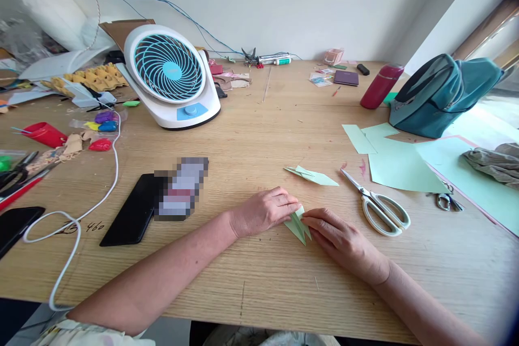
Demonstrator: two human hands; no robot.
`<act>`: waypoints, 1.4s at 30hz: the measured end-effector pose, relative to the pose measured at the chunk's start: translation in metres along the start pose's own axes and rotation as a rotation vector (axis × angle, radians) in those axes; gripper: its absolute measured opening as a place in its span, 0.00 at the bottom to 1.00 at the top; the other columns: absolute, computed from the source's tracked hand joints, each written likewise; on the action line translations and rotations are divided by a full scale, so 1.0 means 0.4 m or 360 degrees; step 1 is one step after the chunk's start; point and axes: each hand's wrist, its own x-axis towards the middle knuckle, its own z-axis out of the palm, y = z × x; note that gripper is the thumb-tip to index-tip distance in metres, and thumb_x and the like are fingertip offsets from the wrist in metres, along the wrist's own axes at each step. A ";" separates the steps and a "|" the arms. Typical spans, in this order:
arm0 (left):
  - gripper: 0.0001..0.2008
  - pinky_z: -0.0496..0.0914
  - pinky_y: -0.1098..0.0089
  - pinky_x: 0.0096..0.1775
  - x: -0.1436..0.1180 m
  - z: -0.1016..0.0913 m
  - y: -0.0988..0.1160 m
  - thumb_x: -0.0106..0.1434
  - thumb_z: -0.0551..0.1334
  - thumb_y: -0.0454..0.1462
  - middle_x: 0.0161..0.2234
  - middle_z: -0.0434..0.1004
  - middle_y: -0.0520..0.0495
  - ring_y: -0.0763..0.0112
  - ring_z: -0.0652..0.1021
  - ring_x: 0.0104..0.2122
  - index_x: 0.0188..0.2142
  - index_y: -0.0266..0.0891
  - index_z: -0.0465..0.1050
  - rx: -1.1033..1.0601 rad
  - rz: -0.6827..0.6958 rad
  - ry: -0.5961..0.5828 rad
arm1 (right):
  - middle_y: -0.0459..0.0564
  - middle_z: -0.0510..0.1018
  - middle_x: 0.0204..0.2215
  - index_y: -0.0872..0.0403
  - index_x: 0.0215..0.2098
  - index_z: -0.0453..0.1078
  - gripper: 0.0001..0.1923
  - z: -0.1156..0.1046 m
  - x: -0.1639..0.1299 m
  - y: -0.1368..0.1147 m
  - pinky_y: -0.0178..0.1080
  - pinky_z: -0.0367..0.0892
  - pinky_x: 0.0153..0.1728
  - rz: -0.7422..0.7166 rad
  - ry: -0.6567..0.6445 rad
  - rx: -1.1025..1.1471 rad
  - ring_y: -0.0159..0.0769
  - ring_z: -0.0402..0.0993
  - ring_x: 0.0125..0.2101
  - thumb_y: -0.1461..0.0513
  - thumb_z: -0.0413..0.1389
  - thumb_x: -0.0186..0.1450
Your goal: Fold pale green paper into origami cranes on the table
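Note:
A small folded piece of light green paper (299, 225) lies on the wooden table (251, 281) in front of me. My left hand (265, 210) presses on its left side with the fingertips. From the right, my right hand (338, 238) pinches its edge. Both hands meet at the paper. A second folded green paper piece (312, 175) lies just beyond my hands. White-handled scissors (379, 208) rest to the right of it.
A white and blue desk fan (172, 77) stands at the back left with its white cable (81, 216) looping forward. A black phone (132, 216) lies left of my arm. Green paper sheets (399, 165), a teal bag (440, 94) and a red bottle (380, 86) sit at right.

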 end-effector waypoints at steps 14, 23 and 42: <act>0.13 0.73 0.63 0.50 -0.002 0.003 0.002 0.71 0.55 0.32 0.49 0.78 0.40 0.62 0.74 0.50 0.52 0.35 0.72 0.0044 0.0024 0.0004 | 0.56 0.79 0.39 0.55 0.47 0.73 0.11 -0.004 0.019 0.002 0.43 0.77 0.39 -0.0133 0.0020 0.0019 0.40 0.77 0.39 0.68 0.50 0.71; 0.11 0.70 0.63 0.47 0.033 0.020 0.017 0.72 0.54 0.38 0.39 0.76 0.43 0.64 0.73 0.42 0.41 0.36 0.74 -0.0083 -0.0379 -0.0003 | 0.55 0.79 0.39 0.55 0.44 0.74 0.12 -0.008 0.029 0.000 0.43 0.75 0.38 -0.0177 -0.0021 0.0037 0.39 0.75 0.38 0.70 0.49 0.71; 0.10 0.65 0.65 0.44 0.069 -0.065 0.074 0.57 0.68 0.37 0.37 0.72 0.50 0.63 0.71 0.42 0.31 0.39 0.67 -0.0296 -0.1136 -0.0520 | 0.55 0.76 0.41 0.53 0.47 0.73 0.15 -0.008 0.026 -0.004 0.46 0.70 0.40 -0.0168 -0.0173 -0.0053 0.41 0.72 0.39 0.71 0.49 0.68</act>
